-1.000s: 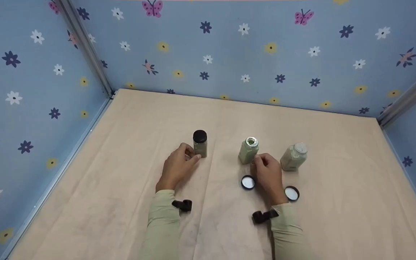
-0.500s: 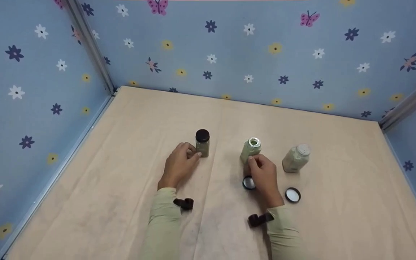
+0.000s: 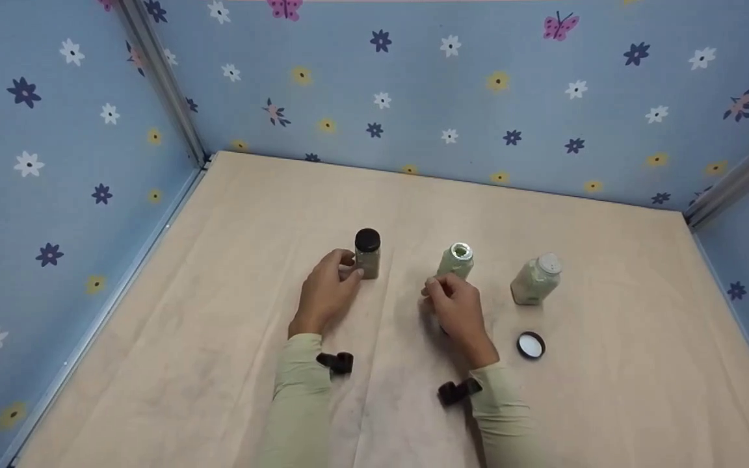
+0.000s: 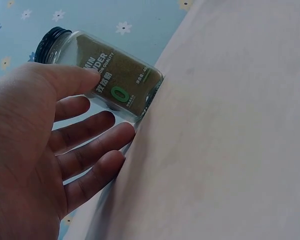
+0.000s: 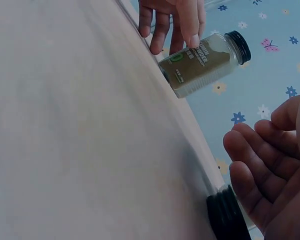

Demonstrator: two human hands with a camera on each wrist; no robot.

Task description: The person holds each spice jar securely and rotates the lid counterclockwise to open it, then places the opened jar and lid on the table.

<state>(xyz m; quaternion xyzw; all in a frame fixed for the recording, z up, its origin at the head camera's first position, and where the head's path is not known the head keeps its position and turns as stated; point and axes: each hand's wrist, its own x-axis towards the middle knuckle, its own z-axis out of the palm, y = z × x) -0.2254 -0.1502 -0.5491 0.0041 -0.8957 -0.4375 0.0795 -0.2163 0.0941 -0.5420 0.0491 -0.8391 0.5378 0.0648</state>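
Observation:
A cumin powder jar (image 3: 367,257) with a black cap stands upright, left of centre. My left hand (image 3: 327,292) holds it lightly low on its side; in the left wrist view the thumb lies across the label and the other fingers are loosely bent. Just right of it stands an uncapped green jar (image 3: 456,261) with a shiny silver rim around a dark opening. My right hand (image 3: 459,309) is in front of that jar and partly hides it. Its fingers (image 5: 260,155) are loosely curled with nothing visible between them.
Farther right stands a third jar (image 3: 536,281) with a whitish top. Near it a black lid (image 3: 530,345) lies with its white inside up. A second black lid (image 5: 227,215) is mostly behind my right hand. Blue patterned walls (image 3: 413,84) border the cream-covered table (image 3: 205,338).
My right hand has moved left from beside the uncapped jar to in front of it, covering one lid. The left hand stays at the capped jar. The head view has shifted slightly.

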